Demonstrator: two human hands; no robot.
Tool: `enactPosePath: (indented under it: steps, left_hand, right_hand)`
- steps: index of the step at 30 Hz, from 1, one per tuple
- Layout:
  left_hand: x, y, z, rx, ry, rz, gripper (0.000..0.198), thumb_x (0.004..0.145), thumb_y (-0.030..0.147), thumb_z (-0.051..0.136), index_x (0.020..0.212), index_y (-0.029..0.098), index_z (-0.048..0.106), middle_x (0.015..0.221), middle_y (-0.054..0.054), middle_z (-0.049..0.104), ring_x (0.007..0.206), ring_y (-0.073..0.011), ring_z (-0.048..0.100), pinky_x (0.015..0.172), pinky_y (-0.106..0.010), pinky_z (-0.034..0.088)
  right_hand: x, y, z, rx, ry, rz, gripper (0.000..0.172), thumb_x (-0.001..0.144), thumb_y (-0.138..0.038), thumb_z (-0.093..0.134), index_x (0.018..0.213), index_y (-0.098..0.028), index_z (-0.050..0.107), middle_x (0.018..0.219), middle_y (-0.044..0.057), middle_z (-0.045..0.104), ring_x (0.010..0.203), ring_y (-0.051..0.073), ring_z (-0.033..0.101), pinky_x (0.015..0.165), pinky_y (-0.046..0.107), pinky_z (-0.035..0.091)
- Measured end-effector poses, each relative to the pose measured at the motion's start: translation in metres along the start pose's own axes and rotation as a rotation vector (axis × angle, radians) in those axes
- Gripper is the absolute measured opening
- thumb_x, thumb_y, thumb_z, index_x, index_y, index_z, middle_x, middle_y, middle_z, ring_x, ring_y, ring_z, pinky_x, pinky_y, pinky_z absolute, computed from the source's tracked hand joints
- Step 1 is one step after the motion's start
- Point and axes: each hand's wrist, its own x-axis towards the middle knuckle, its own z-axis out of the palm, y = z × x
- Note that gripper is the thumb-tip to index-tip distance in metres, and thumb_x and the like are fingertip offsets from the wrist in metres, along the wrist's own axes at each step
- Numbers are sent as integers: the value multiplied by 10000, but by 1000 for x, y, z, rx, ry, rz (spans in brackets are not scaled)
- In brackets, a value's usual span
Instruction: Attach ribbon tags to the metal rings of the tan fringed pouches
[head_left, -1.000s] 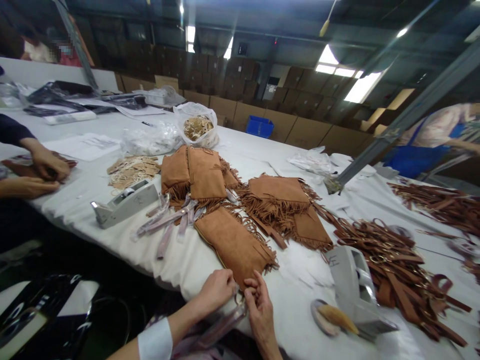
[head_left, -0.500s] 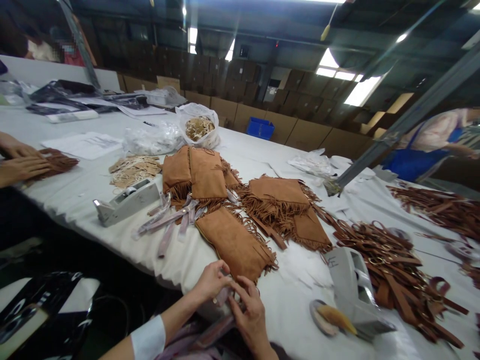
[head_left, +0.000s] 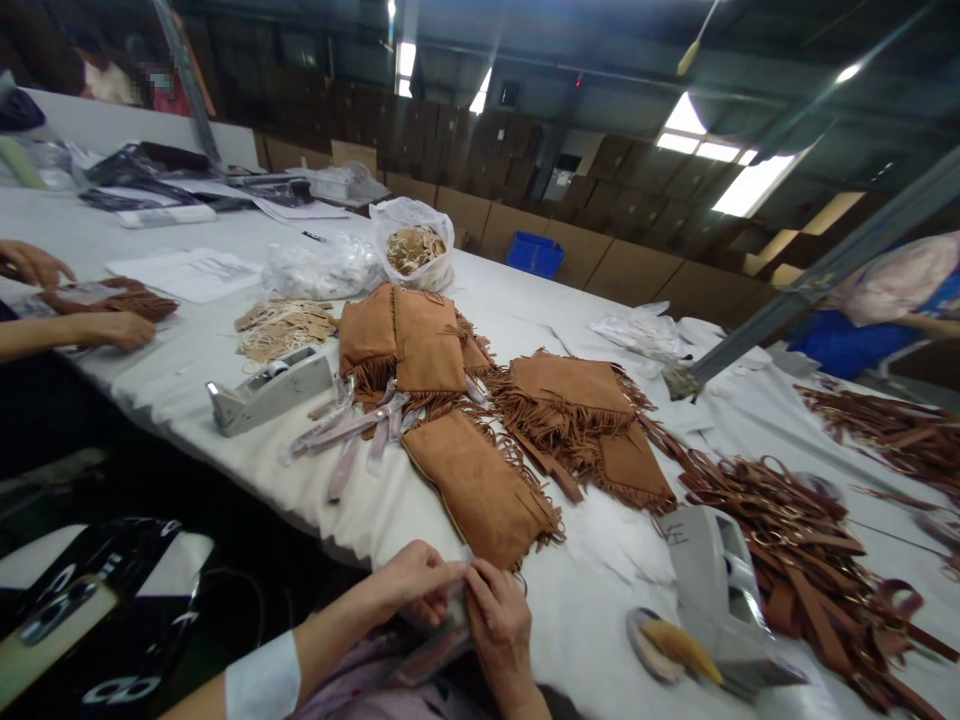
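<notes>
At the table's near edge my left hand and my right hand meet, fingertips pinched together. Between them is a brown strap in clear plastic wrap, its lower part slanting down over my lap. My left index finger and thumb press at its upper end, beside my right thumb and fingers. Just beyond my hands lies a tan suede fringed bag. Several more plastic-wrapped straps lie to its left. Further back sit stacked fringed bags and another pile of fringed bags.
A tape dispenser stands left, and another tape dispenser right, by a tape roll. Brown straps heap at right. Tags and a plastic bag lie behind. A co-worker's hands handle brown fringe at far left.
My left hand's fingers have straightened toward my right hand, and the fingertips now meet. The view has shifted slightly. The co-worker's hands have moved apart over the brown fringed piece.
</notes>
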Motion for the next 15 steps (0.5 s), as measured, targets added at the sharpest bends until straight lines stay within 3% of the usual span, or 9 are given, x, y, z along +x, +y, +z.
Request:
enactPosePath:
  steps: [4,8,11,15]
  left_hand:
    - [11,-6,4,81,149,87,321,665,485,616,652,170,553,462,41,515,449,-141,503,491,-268,418]
    - [14,-6,3,183,271,233,154,651,300,608,584,162,594,544,20,574,597,-149,529,587,-253,385]
    - [9,-5,2,255,281,309,110,650,242,590,578,161,606,582,17,595,631,-151,532,614,-252,372]
    - [6,-3,3,301,247,355,64,631,179,568,571,164,584,584,20,586,623,-147,520,603,-240,368]
  right_hand:
    - [-5,0,2,63,-7,46,276,883,-154,531,1121,-238,642,1007,79,703,877,203,653,769,346,529]
    - [-3,5,-6,227,-54,329,443,862,-221,541,1301,-186,492,1095,120,683,817,200,670,739,339,560]
    - [15,11,-19,360,-227,359,547,847,-237,550,1373,-183,413,1220,148,624,751,179,663,697,320,566]
    - [55,17,-31,425,-524,231,610,767,-150,575,1359,-223,451,1260,100,601,979,212,629,865,353,512]
